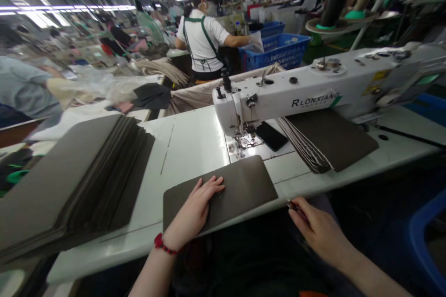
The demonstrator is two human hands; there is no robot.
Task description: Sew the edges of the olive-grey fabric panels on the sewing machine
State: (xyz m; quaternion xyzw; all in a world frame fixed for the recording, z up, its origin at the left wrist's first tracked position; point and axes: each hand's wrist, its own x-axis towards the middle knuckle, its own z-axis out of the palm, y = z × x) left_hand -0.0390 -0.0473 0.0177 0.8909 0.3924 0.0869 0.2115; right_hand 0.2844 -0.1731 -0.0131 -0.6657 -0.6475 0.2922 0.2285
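Note:
A dark grey-brown flat panel [244, 185] with rounded corners lies at the table's front edge, just before the sewing machine's needle area. My left hand [197, 206], with a red beaded bracelet at the wrist, rests flat on it, fingers stretched out. Beyond the panel's right corner, my right hand [313, 225] is closed around a small dark tool with a pointed tip [292, 205]; its exact kind is mostly hidden by the fingers. The white sewing machine [272, 97] stands behind the panel, its lit needle plate [244, 145] a short way from the panel's far edge.
A tall stack of similar panels [87, 181] leans at the left. More panels with pale edges [331, 139] lie under the machine arm, beside a black phone [272, 136]. A person [202, 39] works at blue baskets [278, 53] behind. A blue container [418, 222] stands low right.

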